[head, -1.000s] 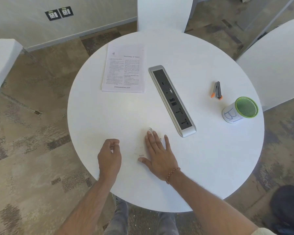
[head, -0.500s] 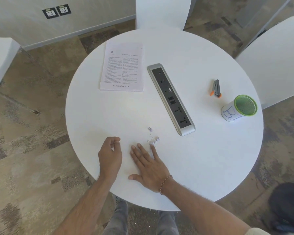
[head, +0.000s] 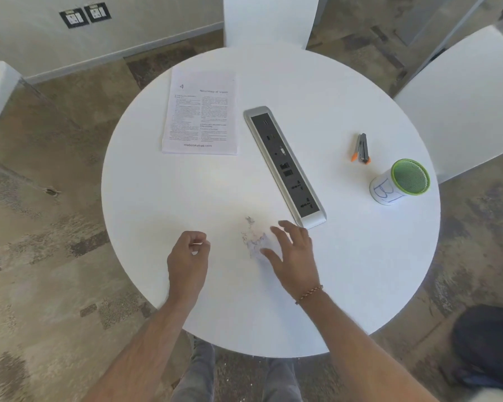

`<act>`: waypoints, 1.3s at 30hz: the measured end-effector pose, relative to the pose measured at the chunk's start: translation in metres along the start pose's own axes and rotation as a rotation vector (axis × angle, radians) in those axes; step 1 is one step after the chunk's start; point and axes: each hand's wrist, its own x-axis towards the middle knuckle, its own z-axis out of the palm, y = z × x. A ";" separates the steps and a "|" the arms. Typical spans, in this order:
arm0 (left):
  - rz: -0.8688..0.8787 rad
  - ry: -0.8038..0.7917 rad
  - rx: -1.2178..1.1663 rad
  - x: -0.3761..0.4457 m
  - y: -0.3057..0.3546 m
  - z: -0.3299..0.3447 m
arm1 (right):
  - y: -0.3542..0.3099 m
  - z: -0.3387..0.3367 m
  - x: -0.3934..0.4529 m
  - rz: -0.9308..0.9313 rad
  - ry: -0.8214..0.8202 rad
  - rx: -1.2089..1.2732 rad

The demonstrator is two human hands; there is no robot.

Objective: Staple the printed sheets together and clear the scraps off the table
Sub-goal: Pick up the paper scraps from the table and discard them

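Observation:
Small paper scraps (head: 252,241) lie in a loose pile on the round white table (head: 360,285), near its front. My right hand (head: 298,256) hovers just to the right of the pile, fingers spread, thumb tip touching its edge. My left hand (head: 188,256) rests to the left of the pile, curled into a loose fist; what is inside it is hidden. The printed sheets (head: 201,111) lie flat at the back left. A grey and orange stapler (head: 361,148) lies at the right.
A silver and black socket strip (head: 285,166) runs diagonally across the table's middle, its near end close to my right hand. A green-rimmed cup with a white label (head: 401,181) stands at the right edge. White chairs (head: 471,97) stand around the table.
My right hand lay flat over the scraps, slid down and left of them, then crossed to their right side with fingers lifted. The left fist stayed put.

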 end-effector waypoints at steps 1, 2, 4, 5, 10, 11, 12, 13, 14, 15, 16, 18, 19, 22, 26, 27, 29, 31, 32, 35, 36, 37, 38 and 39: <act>-0.010 -0.011 -0.007 -0.001 0.001 0.001 | 0.005 -0.004 -0.005 0.037 -0.011 0.000; -0.020 -0.022 -0.012 -0.001 0.001 0.003 | 0.010 -0.006 -0.010 0.055 -0.045 -0.003; -0.023 -0.037 -0.007 -0.002 0.001 0.006 | 0.020 -0.010 -0.022 0.052 -0.147 -0.017; -0.019 -0.044 0.000 -0.003 0.001 0.007 | 0.024 -0.011 -0.028 0.043 -0.203 -0.033; -0.021 -0.056 0.022 -0.007 0.000 0.009 | 0.041 -0.006 -0.045 0.021 -0.351 -0.129; -0.025 -0.056 0.026 -0.007 0.000 0.009 | 0.042 -0.005 -0.045 0.025 -0.359 -0.139; -0.028 -0.056 0.030 -0.007 0.000 0.010 | 0.041 -0.004 -0.043 0.031 -0.359 -0.145; -0.031 -0.055 0.032 -0.008 -0.001 0.010 | 0.040 -0.002 -0.040 0.036 -0.354 -0.147; -0.033 -0.054 0.032 -0.009 -0.001 0.010 | 0.039 0.000 -0.036 0.039 -0.344 -0.149; -0.032 -0.053 0.033 -0.009 -0.001 0.010 | 0.037 0.002 -0.031 0.041 -0.334 -0.148; -0.032 -0.052 0.034 -0.009 -0.001 0.010 | 0.035 0.004 -0.024 0.041 -0.324 -0.144; -0.037 -0.047 0.036 -0.010 -0.002 0.009 | 0.030 0.008 -0.010 0.039 -0.312 -0.137; -0.036 -0.043 0.037 -0.010 -0.002 0.009 | 0.027 0.010 -0.002 0.042 -0.307 -0.132; -0.028 -0.040 0.037 -0.010 -0.003 0.010 | 0.017 0.014 0.021 0.035 -0.291 -0.119; -0.019 -0.042 0.034 -0.009 -0.005 0.010 | 0.003 0.021 0.049 -0.004 -0.269 -0.148; -0.020 -0.043 0.032 -0.008 -0.005 0.011 | 0.001 0.022 0.055 -0.003 -0.279 -0.140; -0.024 -0.044 0.021 -0.008 -0.005 0.012 | -0.001 0.024 0.064 -0.011 -0.309 -0.112; -0.024 -0.044 0.016 -0.008 -0.005 0.013 | -0.004 0.025 0.069 -0.061 -0.315 -0.076; -0.018 -0.045 0.017 -0.008 -0.004 0.013 | -0.005 0.025 0.069 -0.101 -0.302 -0.066; 0.007 -0.042 0.029 -0.006 -0.003 0.013 | -0.010 0.027 0.065 -0.234 -0.283 -0.111; 0.014 -0.040 0.030 -0.006 -0.003 0.014 | -0.011 0.027 0.062 -0.271 -0.294 -0.129; 0.016 -0.039 0.030 -0.006 -0.003 0.014 | -0.011 0.028 0.057 -0.299 -0.310 -0.141; 0.015 -0.040 0.029 -0.005 -0.002 0.015 | -0.010 0.029 0.052 -0.321 -0.324 -0.150; 0.012 -0.042 0.028 -0.005 -0.001 0.016 | -0.009 0.029 0.046 -0.340 -0.332 -0.161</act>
